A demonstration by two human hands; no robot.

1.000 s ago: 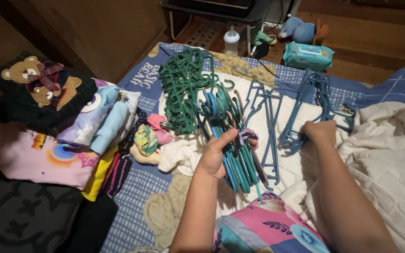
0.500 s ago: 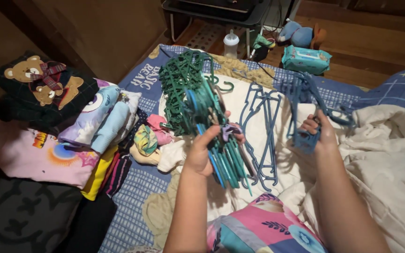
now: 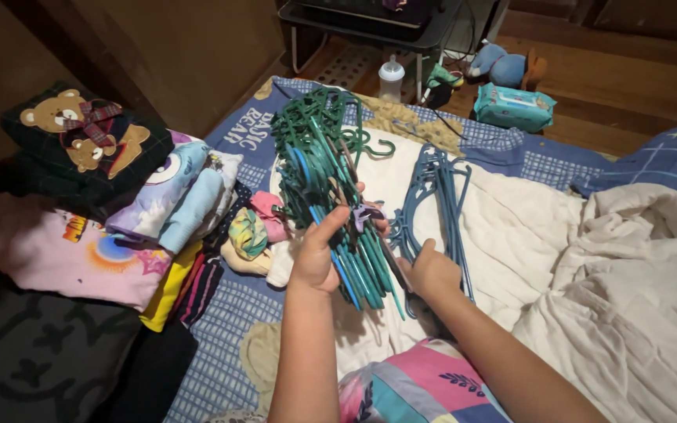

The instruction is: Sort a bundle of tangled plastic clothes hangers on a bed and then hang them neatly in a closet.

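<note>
Green hangers (image 3: 331, 196) sit clasped in left hand (image 3: 319, 254) fingers (image 3: 334, 219).

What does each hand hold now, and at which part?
The left hand grips a bundle of green and teal hangers near its lower end. The right hand rests on the blue hangers at their lower end; its grip is unclear.

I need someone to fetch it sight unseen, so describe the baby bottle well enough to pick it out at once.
Look past the far edge of the bed to the wooden floor, where a dark metal stand is. The baby bottle stands upright by the stand's leg. It is the only pale, translucent thing there; its neighbours are a blue soft toy and a flat teal pack of wipes.
</note>
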